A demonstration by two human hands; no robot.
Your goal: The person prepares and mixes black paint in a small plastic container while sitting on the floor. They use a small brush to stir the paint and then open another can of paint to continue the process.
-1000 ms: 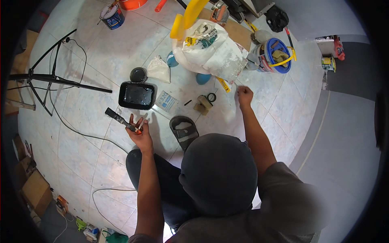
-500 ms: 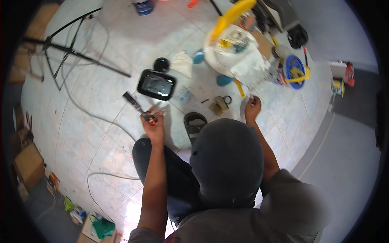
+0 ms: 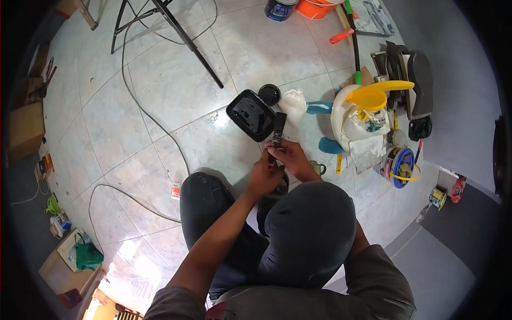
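My left hand (image 3: 264, 177) is closed low on a dark, slim tool that looks like a paintbrush (image 3: 279, 125), its black end pointing away from me. My right hand (image 3: 293, 160) meets it there, thumb and fingers pinched on the same tool just above. Their fingers hide most of the handle. Just beyond the brush lies a black rectangular tray (image 3: 232, 110) with glossy dark liquid in it. A round black lid or dish (image 3: 269, 94) touches or nearly touches the tray's far right corner. To its right is a white bag (image 3: 293, 104).
A white bucket (image 3: 338, 114) with a yellow funnel-like scoop (image 3: 373, 99) stands at right, near a blue-rimmed tool pail (image 3: 404, 168). A black metal stand leg (image 3: 194, 50) reaches in from the far left. A grey cable (image 3: 154, 122) runs along the tiled floor.
My right hand has come in from the right to meet my left hand at the brush. The left hand and brush have shifted right, and the brush now points straighter ahead. The view has turned.
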